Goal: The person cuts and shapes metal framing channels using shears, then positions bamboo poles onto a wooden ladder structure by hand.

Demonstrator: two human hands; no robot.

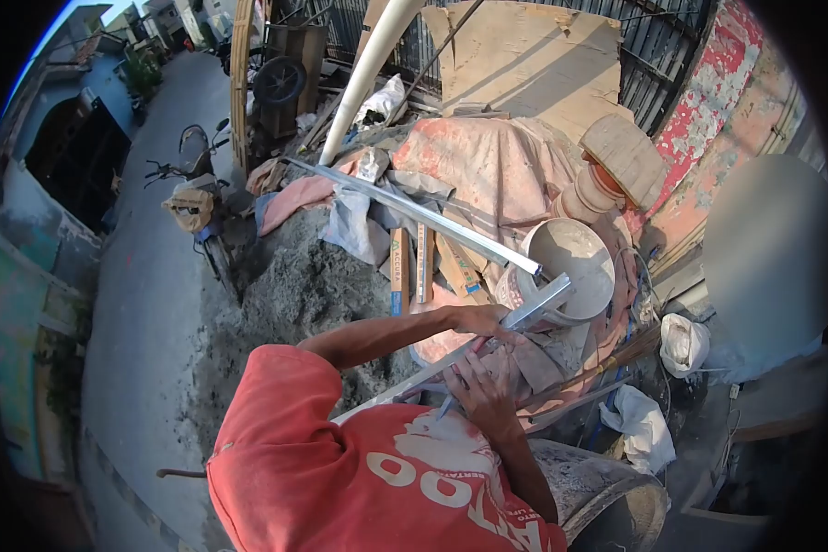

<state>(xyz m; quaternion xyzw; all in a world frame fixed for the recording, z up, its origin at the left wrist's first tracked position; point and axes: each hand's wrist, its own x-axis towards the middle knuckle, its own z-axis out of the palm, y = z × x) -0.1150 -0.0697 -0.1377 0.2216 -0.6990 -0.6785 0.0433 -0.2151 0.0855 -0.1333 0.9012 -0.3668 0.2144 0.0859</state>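
Observation:
A long silvery metal channel (540, 305) runs diagonally in front of my red shirt, its near end passing under my left arm. My left hand (480, 320) grips it near its upper right end, fingers partly hidden behind the metal. Lower down, my right hand (481, 386) is on the same channel with its fingers bent over the edge. A thin bluish strip shows beside the right fingers, too small to name. Just beyond the hands, a second metal channel (432, 221) lies slanting across the covered heap, one end near a whitish bucket (575, 267).
A grey sand pile (290, 281) lies left of the heap under a pinkish tarp (483, 161). Labelled cardboard boxes (423, 262) sit ahead. A large dusty drum (607, 483) stands at lower right, near white sacks (639, 428). A motorbike (207, 207) is parked on the lane.

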